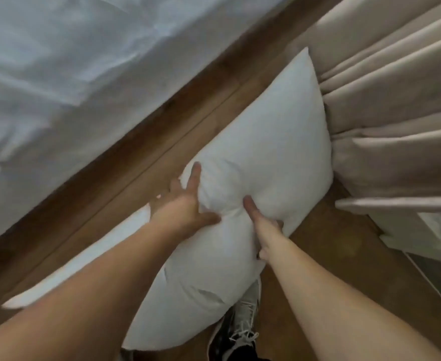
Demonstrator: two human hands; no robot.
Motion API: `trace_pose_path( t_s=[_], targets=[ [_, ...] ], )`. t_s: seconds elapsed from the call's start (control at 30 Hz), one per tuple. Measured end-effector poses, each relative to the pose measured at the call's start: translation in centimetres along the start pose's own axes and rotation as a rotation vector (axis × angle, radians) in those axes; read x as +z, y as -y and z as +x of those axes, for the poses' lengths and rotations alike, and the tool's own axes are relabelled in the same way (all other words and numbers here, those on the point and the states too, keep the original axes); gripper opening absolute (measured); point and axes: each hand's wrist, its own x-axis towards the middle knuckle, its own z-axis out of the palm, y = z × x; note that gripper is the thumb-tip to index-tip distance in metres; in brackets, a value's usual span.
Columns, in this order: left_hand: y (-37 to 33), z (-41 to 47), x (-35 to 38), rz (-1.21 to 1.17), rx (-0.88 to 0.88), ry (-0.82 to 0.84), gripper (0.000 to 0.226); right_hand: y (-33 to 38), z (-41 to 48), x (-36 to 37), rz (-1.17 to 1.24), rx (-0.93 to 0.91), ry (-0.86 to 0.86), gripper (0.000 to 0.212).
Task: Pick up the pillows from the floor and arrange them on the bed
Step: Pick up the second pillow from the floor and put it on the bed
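Note:
A large white pillow [263, 142] stands on the wooden floor [326, 246] between the bed and the curtain. My left hand [185, 207] grips its near left edge, fingers wrapped over the side. My right hand [261, 225] pinches the fabric at the middle of its near edge, where the cloth bunches. A second white pillow [209, 287] lies lower, under my forearms, reaching down to my shoe. The bed [57, 82], covered in a rumpled white sheet, fills the upper left.
Beige curtains [396, 100] hang close on the right, touching the pillow's far side. A shoe with white laces [240, 332] stands on the floor at the bottom. A narrow strip of floor runs between bed and curtains.

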Motion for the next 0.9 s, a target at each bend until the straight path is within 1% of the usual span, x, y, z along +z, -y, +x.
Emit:
trace_pose_path(
  t_s=[0.07, 0.1, 0.13, 0.17, 0.23, 0.27, 0.3, 0.37, 0.43, 0.5, 0.57, 0.67, 0.77, 0.83, 0.9],
  targets=[
    [0.6, 1.4, 1.7, 0.054, 0.019, -0.115, 0.100, -0.8, 2.2, 1.9, -0.005, -0.026, -0.070, 0.166],
    [0.8, 1.7, 1.9, 0.055, 0.058, -0.167, 0.087, -1.0, 2.9, 2.5, -0.012, -0.057, -0.082, 0.160],
    [0.7, 1.8, 1.9, 0.051, 0.119, -0.234, 0.073, -1.1, 3.2, 2.9, 0.009, -0.098, -0.080, 0.147],
    [0.5, 1.5, 1.6, 0.058, 0.184, -0.309, 0.058, -1.2, 3.3, 3.0, 0.063, -0.144, -0.082, 0.122],
    [-0.3, -0.2, 0.3, 0.086, 0.258, -0.394, 0.039, -1.3, 2.3, 2.1, 0.138, -0.193, -0.112, 0.061],
    [-0.8, -1.4, -0.4, 0.086, 0.271, -0.401, 0.034, -1.2, 1.1, 1.2, 0.136, -0.199, -0.138, 0.044],
    [-1.1, -2.7, -1.3, 0.066, 0.277, -0.400, 0.032, -1.1, -0.4, 0.1, 0.116, -0.205, -0.175, 0.036],
    [-1.5, -5.8, -3.7, -0.009, 0.284, -0.419, 0.029, -0.2, -4.5, -2.1, 0.076, -0.267, -0.268, 0.028],
    [-1.7, -9.6, -7.6, -0.072, 0.278, -0.468, 0.029, 2.0, -10.6, -3.6, 0.040, -0.389, -0.329, 0.020],
    [-1.5, -13.8, -12.9, -0.137, 0.244, -0.516, 0.031, 5.6, -18.3, -3.5, -0.007, -0.510, -0.339, 0.024],
    [-0.6, -18.1, -19.6, -0.251, 0.169, -0.556, 0.033, 10.3, -26.8, -2.3, -0.056, -0.644, -0.308, 0.024],
    [2.2, -23.9, -30.0, -0.459, 0.058, -0.622, 0.034, 18.2, -39.0, 1.7, -0.143, -0.902, -0.208, 0.026],
    [5.7, -27.6, -39.5, -0.635, -0.020, -0.726, 0.033, 26.0, -49.8, 8.0, -0.301, -1.113, -0.125, 0.035],
    [8.5, -28.4, -45.1, -0.695, -0.084, -0.771, 0.040, 30.5, -56.1, 12.9, -0.448, -1.221, -0.069, 0.038],
    [11.9, -28.3, -50.3, -0.705, -0.166, -0.781, 0.053, 33.9, -61.2, 17.4, -0.581, -1.312, -0.022, 0.032]
  ],
)
